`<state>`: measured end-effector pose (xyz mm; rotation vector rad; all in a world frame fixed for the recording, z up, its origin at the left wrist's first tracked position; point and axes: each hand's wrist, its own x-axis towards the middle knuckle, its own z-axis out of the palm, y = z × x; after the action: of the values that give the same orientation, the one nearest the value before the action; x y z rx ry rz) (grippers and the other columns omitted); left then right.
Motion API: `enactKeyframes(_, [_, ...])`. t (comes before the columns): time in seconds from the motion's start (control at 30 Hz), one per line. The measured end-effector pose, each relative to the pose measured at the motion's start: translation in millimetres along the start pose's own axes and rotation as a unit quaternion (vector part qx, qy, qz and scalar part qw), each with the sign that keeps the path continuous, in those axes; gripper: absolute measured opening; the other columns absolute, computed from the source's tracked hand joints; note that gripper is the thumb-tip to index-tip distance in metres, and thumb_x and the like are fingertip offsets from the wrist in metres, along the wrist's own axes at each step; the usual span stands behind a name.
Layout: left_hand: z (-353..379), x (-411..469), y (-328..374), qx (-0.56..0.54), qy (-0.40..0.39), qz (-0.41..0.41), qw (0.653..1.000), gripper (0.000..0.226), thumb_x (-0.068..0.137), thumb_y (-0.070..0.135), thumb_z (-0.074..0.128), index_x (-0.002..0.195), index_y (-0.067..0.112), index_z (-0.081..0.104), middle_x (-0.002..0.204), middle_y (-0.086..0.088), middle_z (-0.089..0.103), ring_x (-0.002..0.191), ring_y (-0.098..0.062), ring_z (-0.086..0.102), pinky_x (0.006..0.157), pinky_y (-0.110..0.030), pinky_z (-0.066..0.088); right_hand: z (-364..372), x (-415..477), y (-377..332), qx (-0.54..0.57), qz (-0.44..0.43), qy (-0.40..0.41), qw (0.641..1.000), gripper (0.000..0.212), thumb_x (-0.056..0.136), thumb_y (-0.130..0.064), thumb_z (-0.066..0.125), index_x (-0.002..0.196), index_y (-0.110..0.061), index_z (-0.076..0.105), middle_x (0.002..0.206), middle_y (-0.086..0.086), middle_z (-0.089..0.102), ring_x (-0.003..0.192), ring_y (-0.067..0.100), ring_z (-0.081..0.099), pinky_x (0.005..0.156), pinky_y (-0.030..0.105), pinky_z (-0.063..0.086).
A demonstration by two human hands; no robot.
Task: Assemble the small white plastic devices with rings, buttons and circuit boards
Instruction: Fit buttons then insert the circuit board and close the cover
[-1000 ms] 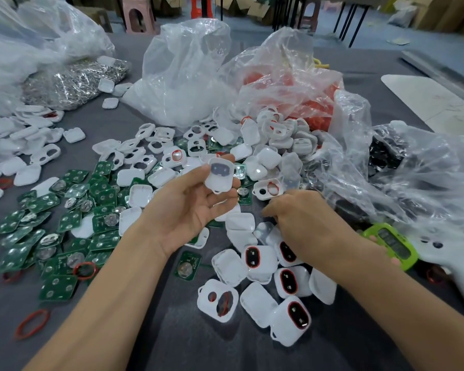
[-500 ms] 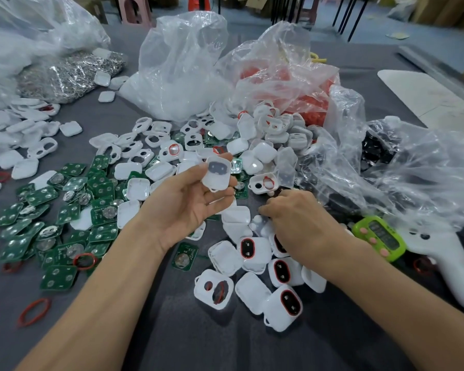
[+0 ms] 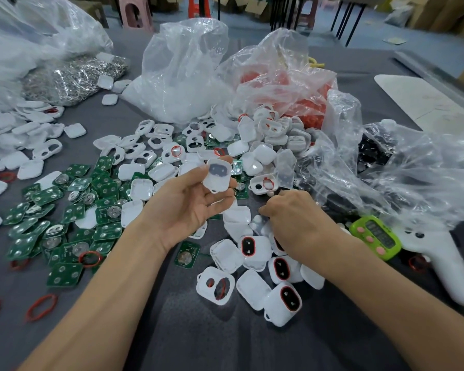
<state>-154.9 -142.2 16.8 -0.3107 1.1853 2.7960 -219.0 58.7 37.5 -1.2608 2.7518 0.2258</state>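
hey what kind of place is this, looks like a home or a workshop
Most likely a small assembly workshop: heaps of green circuit boards and white shells cover the table, bulk parts sit in plastic bags, cartons behind.

Head-worn camera looks forward and down, close over the table (image 3: 225, 344).

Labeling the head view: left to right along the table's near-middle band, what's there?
Red rubber band → green circuit boards → left hand holding a white shell → right hand → green timer → white handheld tool.
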Motion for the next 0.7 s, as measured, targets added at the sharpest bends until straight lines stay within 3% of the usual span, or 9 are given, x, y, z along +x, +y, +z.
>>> enactKeyframes(0.07, [1.0, -0.5, -0.2, 0.001, 0.002, -0.001, 1.0, 0.036, 0.091, 0.027, 0.056, 0.114, 0.015, 0.08, 0.099, -0.018, 0.075, 0.08, -0.021, 0.074, 0.074, -0.033, 0.063, -1.9, 1.4, -0.9, 0.005, 0.008, -0.001, 1.0, 0.018, 0.098, -0.006, 0.048, 0.099, -0.014, 0.064, 0.105, 0.006, 0.069, 0.095, 0.025, 0.061, 0.084, 0.035, 0.048])
enactKeyframes(0.17, [1.2, -1.5, 0.7, 0.002, 0.009, -0.001, 1.0, 0.035, 0.09, 0.027, 0.056, 0.111, 0.014, 0.081, 0.098, -0.018, 0.075, 0.08, -0.021, 0.074, 0.074, -0.033, 0.063, -1.2, 1.7, -3.5, 0.017, 0.015, 0.014, 1.0, 0.021, 0.099, -0.008, 0.05, 0.107, -0.014, 0.068, 0.108, 0.005, 0.069, 0.099, 0.025, 0.062, 0.086, 0.034, 0.047])
enactKeyframes(0.3, [2.9, 0.3, 4.1, -0.001, 0.028, 0.011, 1.0, 0.033, 0.087, 0.026, 0.058, 0.104, 0.009, 0.081, 0.095, -0.019, 0.075, 0.075, -0.022, 0.074, 0.072, -0.034, 0.063, -3.4, 0.0, 6.2, 0.024, 0.005, 0.033, 0.999, 0.02, 0.096, -0.009, 0.056, 0.101, -0.02, 0.071, 0.105, -0.002, 0.074, 0.095, 0.019, 0.066, 0.087, 0.031, 0.054])
enactKeyframes(0.37, [2.3, 1.3, 6.1, -0.008, 0.029, 0.013, 0.999, 0.037, 0.087, 0.026, 0.058, 0.115, 0.006, 0.073, 0.095, -0.019, 0.074, 0.075, -0.022, 0.073, 0.072, -0.034, 0.063, -15.3, 12.7, 24.5, 0.126, 0.053, 0.022, 0.99, 0.029, 0.093, -0.01, 0.063, 0.109, -0.028, 0.079, 0.106, -0.005, 0.076, 0.089, 0.012, 0.068, 0.082, 0.02, 0.054])
enactKeyframes(0.43, [1.4, 2.5, 7.1, -0.01, 0.028, 0.015, 0.999, 0.041, 0.088, 0.025, 0.058, 0.121, 0.005, 0.069, 0.096, -0.019, 0.074, 0.076, -0.022, 0.073, 0.072, -0.034, 0.063, -30.6, 31.3, 37.7, 0.259, 0.101, 0.03, 0.96, 0.028, 0.091, -0.014, 0.072, 0.111, -0.032, 0.078, 0.103, -0.008, 0.077, 0.075, 0.0, 0.067, 0.07, 0.004, 0.048])
enactKeyframes(0.47, [0.9, 3.2, 7.7, -0.01, 0.027, 0.016, 0.999, 0.04, 0.088, 0.025, 0.058, 0.121, 0.005, 0.07, 0.096, -0.019, 0.074, 0.076, -0.022, 0.073, 0.072, -0.034, 0.063, -35.6, 41.7, 40.0, 0.318, 0.12, 0.055, 0.939, 0.031, 0.09, -0.017, 0.075, 0.117, -0.032, 0.076, 0.105, -0.007, 0.077, 0.075, -0.002, 0.069, 0.07, 0.003, 0.048])
enactKeyframes(0.57, [-0.9, 4.5, 9.4, -0.009, 0.026, 0.018, 0.999, 0.036, 0.087, 0.026, 0.059, 0.111, 0.009, 0.08, 0.096, -0.018, 0.075, 0.077, -0.021, 0.073, 0.074, -0.033, 0.063, -37.1, 64.3, 33.2, 0.33, 0.181, 0.175, 0.91, 0.04, 0.092, -0.022, 0.075, 0.131, -0.025, 0.068, 0.118, -0.001, 0.075, 0.106, 0.016, 0.071, 0.1, 0.032, 0.054])
enactKeyframes(0.63, [-3.2, 6.0, 11.5, -0.009, 0.023, 0.021, 0.999, 0.034, 0.088, 0.027, 0.058, 0.107, 0.012, 0.082, 0.097, -0.017, 0.075, 0.078, -0.02, 0.074, 0.075, -0.033, 0.063, -32.6, 68.4, 17.3, 0.271, 0.175, 0.205, 0.924, 0.018, 0.092, -0.023, 0.071, 0.109, -0.026, 0.078, 0.101, -0.002, 0.078, 0.094, 0.021, 0.071, 0.09, 0.038, 0.058])
enactKeyframes(0.7, [-6.0, 7.9, 13.7, -0.019, 0.024, 0.026, 0.999, 0.034, 0.088, 0.027, 0.058, 0.107, 0.011, 0.082, 0.099, -0.018, 0.075, 0.078, -0.021, 0.074, 0.074, -0.034, 0.063, -22.7, 68.7, 0.8, 0.207, 0.145, 0.159, 0.954, 0.012, 0.089, -0.035, 0.07, 0.089, -0.026, 0.079, 0.085, -0.002, 0.075, 0.082, 0.022, 0.068, 0.074, 0.032, 0.053])
